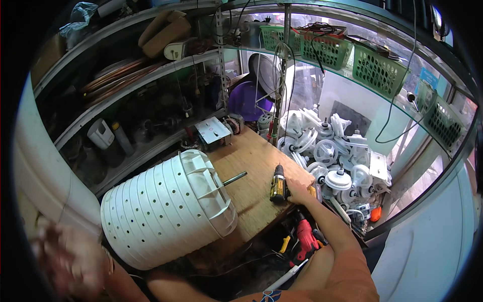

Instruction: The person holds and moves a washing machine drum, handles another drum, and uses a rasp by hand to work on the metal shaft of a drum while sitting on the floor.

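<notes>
Blurring at the near left, my left grip (pixel 70 254) is beside the white drum (pixel 146 214), and I cannot tell whether its fingers are apart or together. The drum lies on its side on the wooden desk (pixel 254 151), dotted with holes; its inside is hidden from me. A metal shaft (pixel 235 178) already sticks out of its ribbed end, so I judge the work to be partway along. What looks left is whatever calls for the drill (pixel 277 187), which lies on the desk apart from the drum, my right grip (pixel 300 193) closed around its handle. Below the desk's edge sits a red power tool (pixel 305 236). Beyond the drum is a metal box (pixel 213 132), its insides not visible. Past the desk, white wheels (pixel 338 180) lie heaped loose. Farther off leans a purple basin (pixel 240 100), contents hidden, and on a glass shelf, one green basket (pixel 324 52) has dark cords heaped on top
</notes>
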`<state>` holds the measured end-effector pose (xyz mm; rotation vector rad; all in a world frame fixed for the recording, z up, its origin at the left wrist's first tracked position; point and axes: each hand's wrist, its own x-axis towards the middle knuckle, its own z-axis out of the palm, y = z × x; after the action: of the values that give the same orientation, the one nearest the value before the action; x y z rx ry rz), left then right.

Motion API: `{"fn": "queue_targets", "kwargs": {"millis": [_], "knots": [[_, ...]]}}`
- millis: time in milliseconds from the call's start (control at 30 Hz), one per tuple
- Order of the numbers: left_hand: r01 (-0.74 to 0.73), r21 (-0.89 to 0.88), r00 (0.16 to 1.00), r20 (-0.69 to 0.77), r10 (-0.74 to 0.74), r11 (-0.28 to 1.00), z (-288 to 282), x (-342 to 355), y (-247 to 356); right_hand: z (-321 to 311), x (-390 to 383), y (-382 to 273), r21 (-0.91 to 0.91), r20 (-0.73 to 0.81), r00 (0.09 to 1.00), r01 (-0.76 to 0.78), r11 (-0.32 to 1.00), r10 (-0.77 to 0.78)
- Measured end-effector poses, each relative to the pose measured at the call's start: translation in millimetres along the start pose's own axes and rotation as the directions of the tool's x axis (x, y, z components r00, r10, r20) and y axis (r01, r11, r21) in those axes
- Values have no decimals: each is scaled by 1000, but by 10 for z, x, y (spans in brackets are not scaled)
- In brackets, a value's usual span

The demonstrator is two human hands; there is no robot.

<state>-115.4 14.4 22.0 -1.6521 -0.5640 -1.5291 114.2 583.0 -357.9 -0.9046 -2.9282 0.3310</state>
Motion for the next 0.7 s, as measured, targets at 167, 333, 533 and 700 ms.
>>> {"fn": "queue_targets", "kwargs": {"millis": [167,333,533,700], "knots": [[148,391,977,84,-195,909,945,-435,-1431,-141,-67,70,5,-72,997,4,1000,-3],[119,625,768,435,-470,772,1188,-483,-2062,-473,294,-136,-99,-128,964,221,970,-233],[147,741,607,456,-651,656,1553,-904,-2997,-257,927,171,-204,-220,943,206,957,-249],[212,845,465,355,-811,491,1743,-1308,-3900,-175,1185,15,-179,-257,947,152,972,-195]]}}
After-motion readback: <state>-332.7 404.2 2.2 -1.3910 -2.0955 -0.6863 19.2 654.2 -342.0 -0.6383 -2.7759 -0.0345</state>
